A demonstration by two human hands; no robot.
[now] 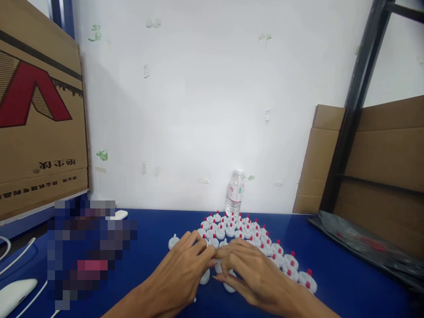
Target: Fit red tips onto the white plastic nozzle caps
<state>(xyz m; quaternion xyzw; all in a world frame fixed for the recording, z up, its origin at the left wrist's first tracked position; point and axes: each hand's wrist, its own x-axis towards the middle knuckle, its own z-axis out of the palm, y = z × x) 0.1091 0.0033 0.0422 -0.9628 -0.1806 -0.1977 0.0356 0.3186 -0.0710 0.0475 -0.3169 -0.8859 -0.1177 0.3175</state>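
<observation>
My left hand (185,271) and my right hand (253,271) meet over the front of a group of white nozzle caps. The left fingers are pinched together, and whatever is in them is hidden. Between the curled right fingers and thumb shows part of a white nozzle cap (218,267). Just below the hands sit two more white caps, one by the left fingers (205,277) and one under the right thumb (229,286). Behind and to the right stand several white caps with red tips (231,229). A cap with a white tip (173,241) stands apart on the left.
A clear water bottle (236,193) stands by the white wall on the blue table (149,229). A large carton (43,145) rises on the left, with white cables (20,256) below it. Dark plastic (361,240) lies on the right. A blurred patch hides things at left.
</observation>
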